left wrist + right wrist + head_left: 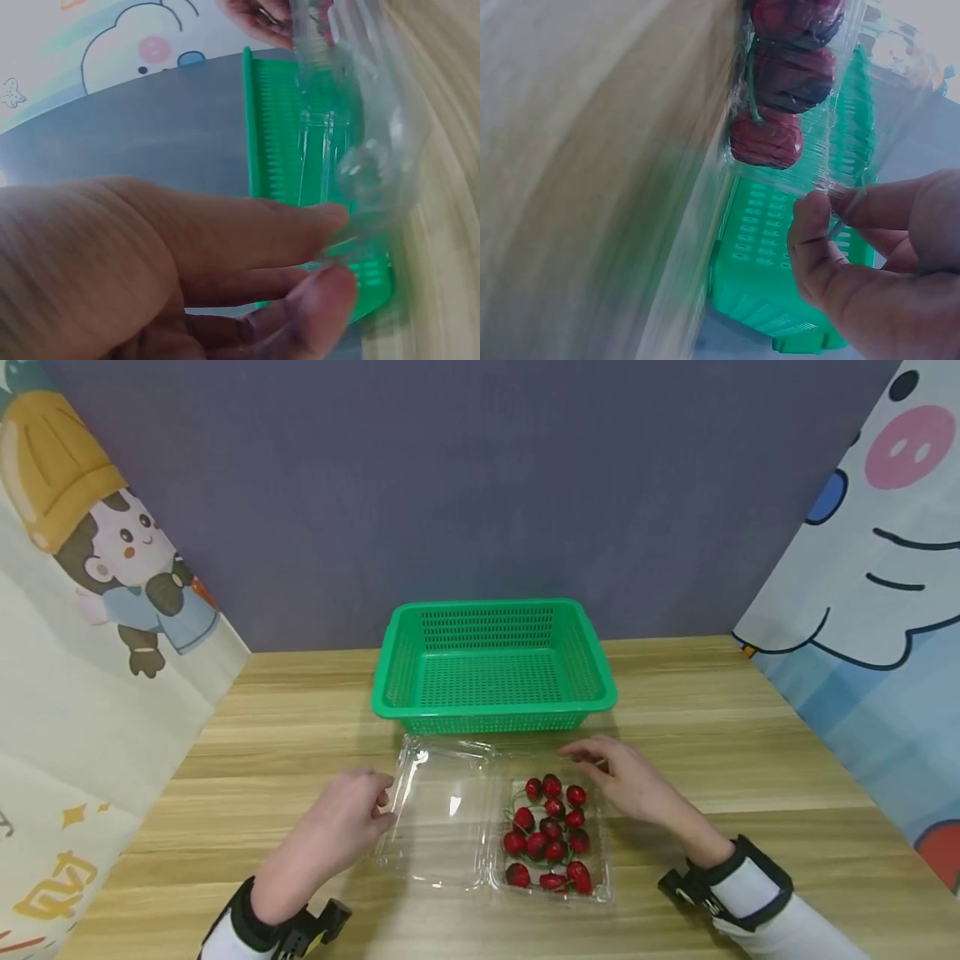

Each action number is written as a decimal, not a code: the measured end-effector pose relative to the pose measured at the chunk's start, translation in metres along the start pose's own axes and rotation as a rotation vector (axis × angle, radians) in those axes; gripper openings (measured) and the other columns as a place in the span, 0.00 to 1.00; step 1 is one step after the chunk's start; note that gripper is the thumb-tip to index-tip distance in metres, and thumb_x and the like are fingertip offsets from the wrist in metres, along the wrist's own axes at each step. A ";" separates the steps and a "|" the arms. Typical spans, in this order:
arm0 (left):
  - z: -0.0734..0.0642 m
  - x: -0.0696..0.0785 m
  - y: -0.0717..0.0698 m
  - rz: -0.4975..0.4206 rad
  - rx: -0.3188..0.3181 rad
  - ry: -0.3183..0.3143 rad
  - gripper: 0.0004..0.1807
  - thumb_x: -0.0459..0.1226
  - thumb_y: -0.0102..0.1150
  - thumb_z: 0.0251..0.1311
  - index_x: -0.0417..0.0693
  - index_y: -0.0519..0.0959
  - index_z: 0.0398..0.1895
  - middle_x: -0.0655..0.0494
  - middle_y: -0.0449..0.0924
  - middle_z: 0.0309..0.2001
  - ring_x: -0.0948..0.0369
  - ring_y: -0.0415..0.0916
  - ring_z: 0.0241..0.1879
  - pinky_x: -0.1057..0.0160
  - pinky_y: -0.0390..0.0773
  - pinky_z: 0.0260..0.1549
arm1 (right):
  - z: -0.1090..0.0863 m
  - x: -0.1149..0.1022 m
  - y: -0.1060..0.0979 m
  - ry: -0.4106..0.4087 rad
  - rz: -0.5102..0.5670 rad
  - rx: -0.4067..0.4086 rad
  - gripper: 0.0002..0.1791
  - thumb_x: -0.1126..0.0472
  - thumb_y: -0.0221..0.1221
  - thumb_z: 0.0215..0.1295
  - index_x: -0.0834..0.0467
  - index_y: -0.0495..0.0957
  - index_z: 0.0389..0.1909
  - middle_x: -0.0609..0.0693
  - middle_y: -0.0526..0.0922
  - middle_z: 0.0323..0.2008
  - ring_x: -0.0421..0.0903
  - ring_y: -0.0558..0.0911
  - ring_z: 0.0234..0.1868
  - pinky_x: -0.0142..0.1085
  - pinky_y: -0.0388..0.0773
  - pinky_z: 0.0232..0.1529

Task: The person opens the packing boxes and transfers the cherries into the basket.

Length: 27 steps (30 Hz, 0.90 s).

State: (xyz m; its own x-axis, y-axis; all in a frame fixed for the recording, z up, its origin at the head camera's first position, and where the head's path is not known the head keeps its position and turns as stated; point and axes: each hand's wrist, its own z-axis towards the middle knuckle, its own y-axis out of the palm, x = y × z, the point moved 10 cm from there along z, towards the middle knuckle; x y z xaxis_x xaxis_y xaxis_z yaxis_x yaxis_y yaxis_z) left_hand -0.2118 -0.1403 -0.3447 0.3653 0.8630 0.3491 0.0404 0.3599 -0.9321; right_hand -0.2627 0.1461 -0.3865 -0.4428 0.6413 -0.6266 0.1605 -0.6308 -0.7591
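Note:
A clear plastic clamshell box lies unfolded in front of me, its lid (442,814) on the left and its base (606,889) on the right. Red cherries (551,831) with green stems lie in the base; a few cherries (795,75) show large in the right wrist view. My left hand (348,818) pinches the lid's outer left edge, thumb and finger (307,225) meeting at the clear plastic. At the base's far right corner, my right hand (630,777) pinches the rim between thumb and finger (810,225).
A green perforated basket (491,710) stands just behind the clamshell, with its inner floor visible. The wooden table (300,718) ends at a dark grey back panel (480,485). Cartoon-printed sheets (900,610) flank the table on both sides.

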 end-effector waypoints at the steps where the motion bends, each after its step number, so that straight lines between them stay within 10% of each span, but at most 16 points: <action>1: 0.000 -0.002 0.003 -0.001 -0.020 -0.014 0.10 0.26 0.70 0.44 0.42 0.77 0.26 0.58 0.69 0.24 0.62 0.69 0.26 0.68 0.71 0.25 | 0.000 0.000 0.000 -0.002 0.003 0.001 0.16 0.71 0.54 0.71 0.57 0.80 0.55 0.48 0.80 0.51 0.47 0.80 0.48 0.31 0.75 0.44; 5: 0.000 -0.011 0.019 -0.032 -0.113 -0.091 0.12 0.26 0.70 0.43 0.41 0.75 0.27 0.56 0.69 0.24 0.60 0.69 0.26 0.65 0.71 0.24 | 0.002 0.000 0.001 -0.007 0.021 0.013 0.15 0.71 0.55 0.70 0.57 0.80 0.54 0.47 0.80 0.50 0.46 0.81 0.47 0.31 0.75 0.43; 12: -0.002 -0.020 0.040 -0.065 -0.226 -0.210 0.46 0.25 0.68 0.44 0.24 0.58 0.69 0.56 0.70 0.25 0.60 0.71 0.26 0.64 0.74 0.27 | 0.005 0.001 0.002 -0.010 0.031 0.026 0.14 0.70 0.57 0.70 0.56 0.81 0.53 0.46 0.81 0.49 0.44 0.81 0.45 0.30 0.76 0.42; 27: -0.005 -0.021 0.059 -0.006 -0.283 -0.182 0.43 0.44 0.74 0.51 0.29 0.67 0.65 0.39 0.78 0.43 0.46 0.79 0.45 0.51 0.77 0.45 | 0.011 -0.007 0.006 -0.055 0.032 -0.009 0.16 0.66 0.57 0.71 0.57 0.79 0.57 0.46 0.79 0.52 0.44 0.81 0.46 0.32 0.76 0.44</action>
State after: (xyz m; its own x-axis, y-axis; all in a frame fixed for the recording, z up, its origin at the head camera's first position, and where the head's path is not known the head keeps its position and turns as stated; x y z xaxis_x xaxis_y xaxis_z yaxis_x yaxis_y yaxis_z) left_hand -0.2121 -0.1390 -0.4079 0.1936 0.9193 0.3425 0.3076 0.2746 -0.9110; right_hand -0.2687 0.1326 -0.3850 -0.4854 0.5959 -0.6397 0.1830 -0.6462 -0.7409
